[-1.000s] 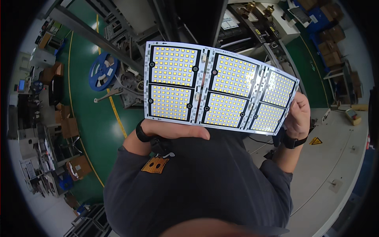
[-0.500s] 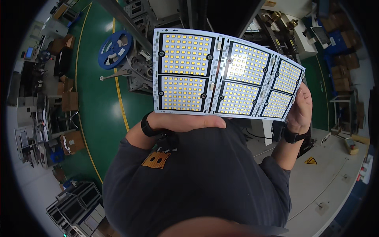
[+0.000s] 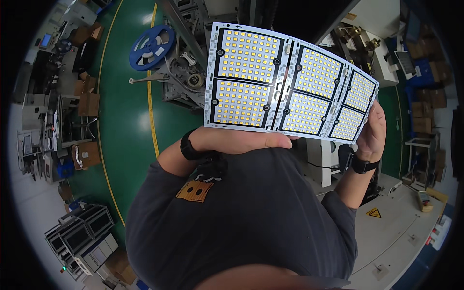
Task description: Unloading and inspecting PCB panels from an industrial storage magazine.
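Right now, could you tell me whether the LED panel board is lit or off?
Off. The LED panel board shows only dull yellow chips with no glow, held up between the left hand and right hand.

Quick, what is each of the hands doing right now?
Left hand: closed along the bottom edge of the LED panel, holding it up.
Right hand: closed on the panel's right end, holding it too.

Across the earlier views, we see the white LED panel [image 3: 290, 82] shifted from centre toward 12 o'clock, closer to the camera and larger in view. Our left hand [image 3: 241, 141] moved up with its lower edge. The blue reel [image 3: 152, 47] drifted from 9 o'clock toward 11 o'clock as our head turned
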